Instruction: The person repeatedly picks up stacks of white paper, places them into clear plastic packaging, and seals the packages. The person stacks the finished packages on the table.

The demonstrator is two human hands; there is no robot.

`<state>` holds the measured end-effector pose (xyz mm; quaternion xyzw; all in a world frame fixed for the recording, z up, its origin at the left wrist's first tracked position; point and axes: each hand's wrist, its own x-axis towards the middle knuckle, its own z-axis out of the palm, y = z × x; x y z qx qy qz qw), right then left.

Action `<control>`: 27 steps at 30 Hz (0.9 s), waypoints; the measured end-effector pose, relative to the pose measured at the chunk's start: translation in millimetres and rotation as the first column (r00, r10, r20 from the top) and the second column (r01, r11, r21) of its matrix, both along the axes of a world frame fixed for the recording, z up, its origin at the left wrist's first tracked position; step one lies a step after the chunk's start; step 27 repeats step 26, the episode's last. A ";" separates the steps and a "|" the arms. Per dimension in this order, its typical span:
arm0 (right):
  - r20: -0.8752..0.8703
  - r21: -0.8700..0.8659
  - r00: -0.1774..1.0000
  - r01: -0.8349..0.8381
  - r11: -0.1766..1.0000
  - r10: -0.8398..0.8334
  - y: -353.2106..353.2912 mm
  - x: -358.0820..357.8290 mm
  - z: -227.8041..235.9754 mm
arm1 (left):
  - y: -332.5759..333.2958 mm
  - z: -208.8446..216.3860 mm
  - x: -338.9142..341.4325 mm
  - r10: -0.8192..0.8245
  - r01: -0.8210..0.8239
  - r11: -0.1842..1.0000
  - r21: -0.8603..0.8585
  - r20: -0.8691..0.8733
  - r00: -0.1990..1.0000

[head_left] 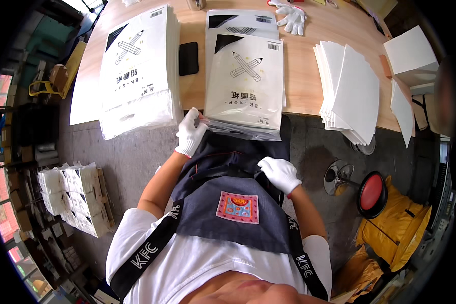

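My left hand, in a white glove, closes at the near left corner of a clear-wrapped packet of drawing paper. A bare fingertip shows beside the packet's plastic edge. That packet lies on a short stack at the table's front edge, its loose wrap hanging over. Another packet shows behind it. My right hand, also gloved in white, hangs in front of my dark apron, apart from the packets. Its fingers are loosely bent and hold nothing visible. To the left stands a taller stack of similar packets.
A black phone lies between the stacks on the wooden table. Spare white gloves lie at the back. Fanned white sheets overhang at the right. A red-topped stool and wrapped packs stand on the floor.
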<state>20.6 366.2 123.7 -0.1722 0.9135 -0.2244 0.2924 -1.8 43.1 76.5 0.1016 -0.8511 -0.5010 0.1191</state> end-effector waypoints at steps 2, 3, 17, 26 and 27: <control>0.057 -0.438 0.956 0.284 0.853 -0.289 14.9 -19.6 -6.7 | -10.8 -1.9 3.8 0.024 -0.024 0.999 -0.026 0.010 1.000; -0.013 -0.468 0.901 0.378 0.799 -0.434 16.4 -41.6 -7.6 | -13.2 -3.2 7.8 0.043 -0.043 0.998 -0.043 0.017 0.999; 0.693 -0.630 0.616 0.770 0.101 -0.375 -71.4 -97.2 -119.5 | 18.3 -9.2 92.6 -0.163 0.161 0.979 0.125 0.000 0.987; 0.434 -0.673 0.718 0.660 0.334 -0.544 -78.0 -93.3 -129.9 | 111.4 11.8 27.2 -0.540 0.206 0.711 0.673 0.334 0.773; 0.434 -0.673 0.718 0.660 0.334 -0.544 -78.0 -93.3 -129.9 | 111.4 11.8 27.2 -0.540 0.206 0.711 0.673 0.334 0.773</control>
